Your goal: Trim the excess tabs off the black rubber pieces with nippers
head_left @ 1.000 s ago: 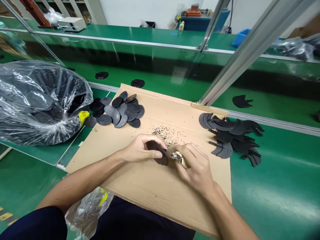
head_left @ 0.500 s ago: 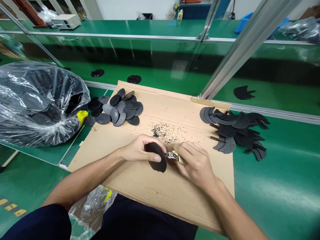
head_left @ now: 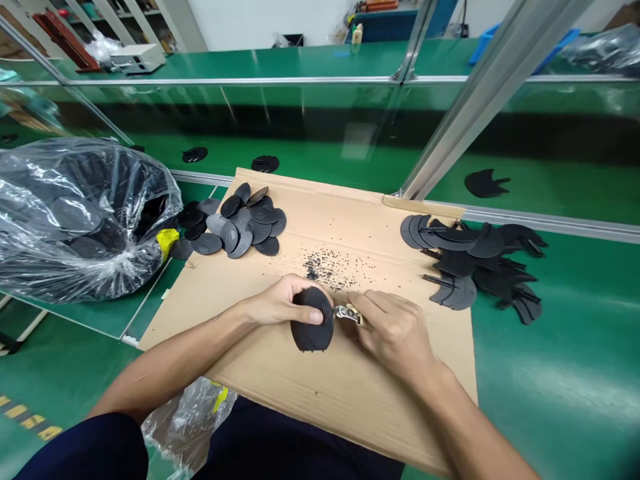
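We are pinching a thin black plastic disc (head_left: 311, 333) between the thumb and fingers of our left hand (head_left: 280, 303), tilted above a tan cardboard sheet (head_left: 300, 387), while our right hand (head_left: 397, 327) is gripping small silver metal cutters (head_left: 349, 313) with cream handles; their tips are sitting at the disc's right edge, but we cannot tell whether they are touching; tiny black scraps (head_left: 320, 265) are lying just beyond, and flat black oval discs (head_left: 241, 245) are heaping farther left

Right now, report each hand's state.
Left hand: closed, holding a flat, rounded, black plastic-looking disc.
Right hand: closed, holding a silver metal plier-like tool with pale handles.
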The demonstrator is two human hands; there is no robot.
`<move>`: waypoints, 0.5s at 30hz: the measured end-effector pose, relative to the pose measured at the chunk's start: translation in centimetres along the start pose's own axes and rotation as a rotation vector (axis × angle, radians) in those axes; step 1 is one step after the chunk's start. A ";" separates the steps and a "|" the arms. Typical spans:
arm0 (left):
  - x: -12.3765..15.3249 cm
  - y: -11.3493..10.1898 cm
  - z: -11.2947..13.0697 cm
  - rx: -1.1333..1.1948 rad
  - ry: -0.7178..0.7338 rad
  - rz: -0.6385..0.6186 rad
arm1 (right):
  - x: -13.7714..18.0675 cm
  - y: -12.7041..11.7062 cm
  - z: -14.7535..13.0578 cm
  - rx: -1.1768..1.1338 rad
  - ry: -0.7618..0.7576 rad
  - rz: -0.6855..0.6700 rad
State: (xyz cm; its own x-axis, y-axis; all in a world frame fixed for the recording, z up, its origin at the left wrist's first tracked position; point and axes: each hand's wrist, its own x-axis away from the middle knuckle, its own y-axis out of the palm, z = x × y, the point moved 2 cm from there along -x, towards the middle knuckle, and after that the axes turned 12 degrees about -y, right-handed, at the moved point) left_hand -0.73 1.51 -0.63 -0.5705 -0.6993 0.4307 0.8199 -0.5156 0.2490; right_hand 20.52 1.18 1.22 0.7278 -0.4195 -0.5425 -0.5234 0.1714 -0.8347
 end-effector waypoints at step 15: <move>0.5 0.7 0.7 -0.111 0.080 0.222 | 0.4 0.0 1.1 0.295 0.164 -0.171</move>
State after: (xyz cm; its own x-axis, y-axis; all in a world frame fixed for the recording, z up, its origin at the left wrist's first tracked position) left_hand -0.44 1.13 0.35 -0.3832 -0.8359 0.3929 0.9175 -0.3937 0.0572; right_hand 21.34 2.02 0.89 0.7006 -0.5974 -0.3901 -0.2324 0.3259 -0.9164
